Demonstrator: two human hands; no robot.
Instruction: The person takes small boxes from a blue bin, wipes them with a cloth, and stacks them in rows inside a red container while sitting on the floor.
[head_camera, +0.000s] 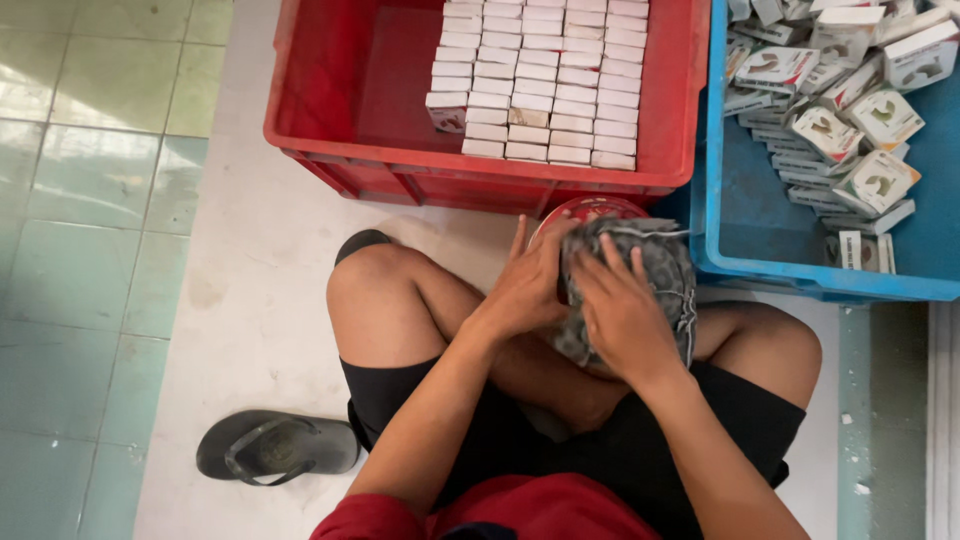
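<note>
Right now both hands are working over a round red object (590, 209) held in the lap of a person sitting cross-legged on the floor. The left hand (527, 285) is lying with its fingers (545, 250) spread narrow and curved against the near side of the object, steadying it. The right hand (622, 310) is pressing a grey mottled cloth (660, 270) down over it, fingers (610, 262) splayed fairly wide on top of the fabric; whether they are gripping or only pressing flat I cannot tell. Only a red rim is showing just beyond the fingertips, so the object's full shape is staying hidden.

The cloth is looking soft, limp and frayed at the edge, likely light and easy to bunch anywhere. The red thing seems rigid and smooth, perhaps a lid or tin, so it may be slippery; holding it at the rim looks the surest.

Just past the fingertips a red crate (400, 150) is sitting with small white boxes (545, 90) packed in neat rows. To the right of the fingers a blue crate (760, 215) is holding similar boxes (850, 110) lying loose. The floor is pale concrete (250, 300) bordered by green tiles (90, 180), and a dark sandal (275, 447) is lying well back, to the left.
</note>
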